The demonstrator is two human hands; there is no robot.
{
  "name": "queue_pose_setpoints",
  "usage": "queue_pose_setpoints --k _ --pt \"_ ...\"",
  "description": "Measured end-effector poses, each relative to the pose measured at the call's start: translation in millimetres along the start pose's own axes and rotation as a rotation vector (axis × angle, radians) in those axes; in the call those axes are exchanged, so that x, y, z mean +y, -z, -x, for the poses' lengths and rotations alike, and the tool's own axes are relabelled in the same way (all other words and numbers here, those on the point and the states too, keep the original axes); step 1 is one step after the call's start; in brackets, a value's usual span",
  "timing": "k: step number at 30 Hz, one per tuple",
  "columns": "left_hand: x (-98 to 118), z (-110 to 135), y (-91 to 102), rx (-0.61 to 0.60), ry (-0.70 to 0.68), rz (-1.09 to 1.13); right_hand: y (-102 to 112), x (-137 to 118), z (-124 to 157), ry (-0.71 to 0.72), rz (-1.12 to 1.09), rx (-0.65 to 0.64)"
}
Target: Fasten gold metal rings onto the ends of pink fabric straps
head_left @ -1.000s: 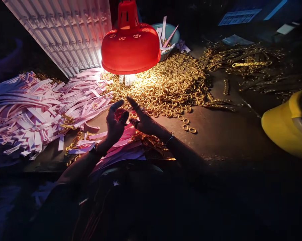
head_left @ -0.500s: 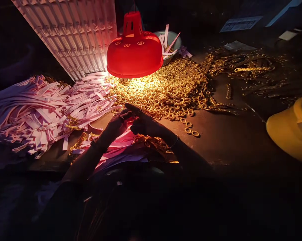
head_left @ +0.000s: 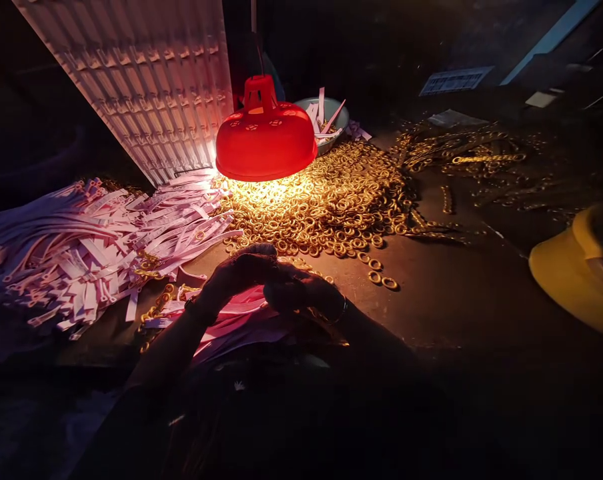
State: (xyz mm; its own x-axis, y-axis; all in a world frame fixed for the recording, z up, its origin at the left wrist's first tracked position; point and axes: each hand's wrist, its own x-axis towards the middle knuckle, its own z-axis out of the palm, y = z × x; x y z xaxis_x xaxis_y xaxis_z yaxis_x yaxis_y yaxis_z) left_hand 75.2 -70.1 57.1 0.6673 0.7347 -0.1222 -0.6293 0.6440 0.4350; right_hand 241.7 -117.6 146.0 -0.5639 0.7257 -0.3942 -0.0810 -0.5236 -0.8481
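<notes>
My left hand (head_left: 240, 272) and my right hand (head_left: 299, 292) meet at the table's near side, dark against the lamplight. Their fingers are bent and closed together; whatever they grip is lost in shadow. Just below them lies a bunch of pink straps (head_left: 241, 312), partly covered by my wrists. Beyond my fingertips spreads a heap of gold rings (head_left: 331, 207), a few of them loose at its near right edge. To the left is a large pile of pink straps (head_left: 89, 243) with looped ends. Some gold chain (head_left: 157, 310) rests beside my left wrist.
A red lamp (head_left: 264, 143) hangs low over the rings. Behind it leans a ribbed pale panel (head_left: 146, 80). A bowl (head_left: 339, 120) with straps stands at the back. Gold chain strips (head_left: 461, 150) lie at right, near a yellow container (head_left: 566, 273).
My hands have drawn closer together, and the left fingers now curl over the top. The right index finger no longer points outward. The view has tilted up, so everything sits lower.
</notes>
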Motion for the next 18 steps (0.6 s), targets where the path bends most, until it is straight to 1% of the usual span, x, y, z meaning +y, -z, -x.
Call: queue_pose_setpoints --k 3,6,10,13,15,17,18 --pt "3 2 -7.1 0.037 0.057 -0.039 -2 -1 5 -0.056 -0.097 -0.006" --pt "8 5 -15.2 0.035 0.117 -0.072 -3 -1 11 -0.104 -0.153 0.049" --pt "13 7 -21.5 0.040 0.173 -0.110 -4 -2 15 -0.103 -0.214 0.034" --pt "13 5 -26.4 0.035 0.158 -0.120 -5 0 15 -0.073 -0.276 -0.002" --pt "13 6 -31.8 0.034 0.130 -0.134 -6 5 15 -0.051 -0.344 -0.065" --pt "13 12 -38.4 0.027 0.118 -0.153 -9 10 15 -0.036 -0.391 -0.115" --pt "13 18 -41.7 0.020 0.111 -0.160 -11 12 16 -0.036 -0.381 -0.119"
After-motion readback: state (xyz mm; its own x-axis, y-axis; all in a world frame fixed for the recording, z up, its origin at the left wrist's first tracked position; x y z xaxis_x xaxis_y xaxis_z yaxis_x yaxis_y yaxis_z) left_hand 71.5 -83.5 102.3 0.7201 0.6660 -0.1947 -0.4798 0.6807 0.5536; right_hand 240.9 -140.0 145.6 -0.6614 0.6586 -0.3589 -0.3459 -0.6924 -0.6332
